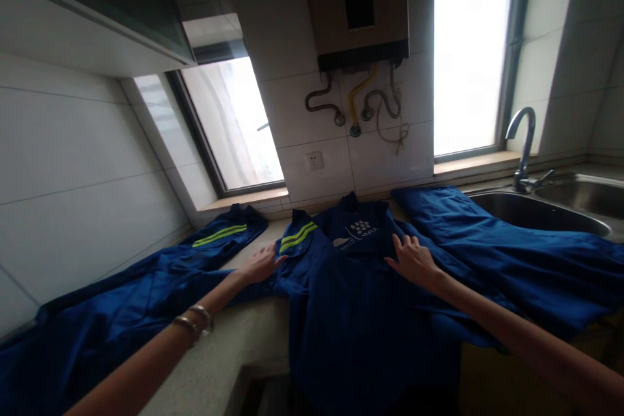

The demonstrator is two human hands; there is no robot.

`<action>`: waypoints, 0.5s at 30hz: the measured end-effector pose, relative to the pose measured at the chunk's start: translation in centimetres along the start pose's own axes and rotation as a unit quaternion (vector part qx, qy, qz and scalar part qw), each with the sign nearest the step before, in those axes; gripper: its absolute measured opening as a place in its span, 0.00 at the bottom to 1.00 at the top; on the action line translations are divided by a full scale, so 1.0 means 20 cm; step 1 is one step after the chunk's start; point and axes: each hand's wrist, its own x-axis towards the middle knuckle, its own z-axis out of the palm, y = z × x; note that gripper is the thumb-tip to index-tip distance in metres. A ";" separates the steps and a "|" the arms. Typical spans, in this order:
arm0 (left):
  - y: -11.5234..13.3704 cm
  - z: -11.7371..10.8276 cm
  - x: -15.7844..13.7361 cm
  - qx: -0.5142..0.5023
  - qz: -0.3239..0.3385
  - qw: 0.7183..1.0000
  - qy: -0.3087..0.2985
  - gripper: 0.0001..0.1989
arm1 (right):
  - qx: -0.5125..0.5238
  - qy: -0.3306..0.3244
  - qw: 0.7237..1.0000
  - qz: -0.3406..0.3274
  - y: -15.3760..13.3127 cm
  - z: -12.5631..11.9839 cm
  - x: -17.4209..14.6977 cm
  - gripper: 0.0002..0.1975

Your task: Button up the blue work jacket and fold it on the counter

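Note:
A blue work jacket lies spread over the counter and hangs down its front edge. It has a pale printed logo at the top and a yellow-green reflective stripe on its left side. My left hand, with bracelets on the wrist, rests flat by the jacket's striped part, fingers stretched out. Over the jacket's right side my right hand is spread, its fingertips touching or just above the cloth. Neither hand grips anything that I can see.
Another blue garment with a stripe lies along the counter at left. Blue cloth at right reaches the sink with its tap. A water heater with pipes hangs on the wall. A cupboard overhangs at upper left.

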 end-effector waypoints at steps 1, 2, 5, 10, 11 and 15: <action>0.13 0.05 0.02 -0.008 0.032 0.999 -0.016 0.30 | -0.008 -0.022 1.000 0.014 0.00 0.02 0.01 0.33; 0.25 0.10 0.04 -0.020 0.047 0.999 -0.015 0.31 | -0.007 -0.049 0.999 0.020 0.00 0.05 0.02 0.32; 0.55 0.23 0.07 -0.056 0.096 0.993 -0.041 0.32 | 0.028 -0.123 0.992 -0.003 0.01 0.11 0.05 0.18; 0.75 0.37 0.03 -0.090 0.172 0.970 -0.146 0.30 | 0.062 -0.126 0.990 -0.032 0.06 0.01 0.12 0.14; 0.75 0.38 0.02 -0.095 0.172 0.969 -0.150 0.29 | 0.073 -0.110 0.990 -0.037 0.06 -0.04 0.13 0.15; 0.69 0.35 0.03 -0.184 0.168 0.952 -0.175 0.28 | 0.196 -0.028 0.971 -0.134 -0.01 -0.32 0.06 0.17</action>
